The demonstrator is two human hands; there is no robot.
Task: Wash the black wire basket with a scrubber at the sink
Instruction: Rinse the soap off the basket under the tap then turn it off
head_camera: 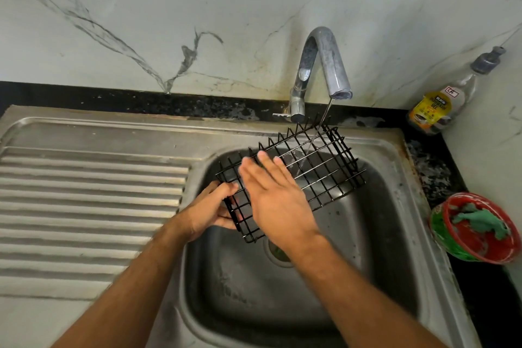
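The left hand (210, 210) grips the empty black wire basket (293, 178) over the steel sink (389, 206). The right hand (271, 192) lies flat on it, fingers straight. A red-and-green round tub (452, 246) on the counter (432, 175) holds a green scrubber (480, 222).

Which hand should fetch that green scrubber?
Probably the right hand: it lies flat and open on the black wire basket, nearer the green scrubber in its red bowl. The left hand grips the basket.
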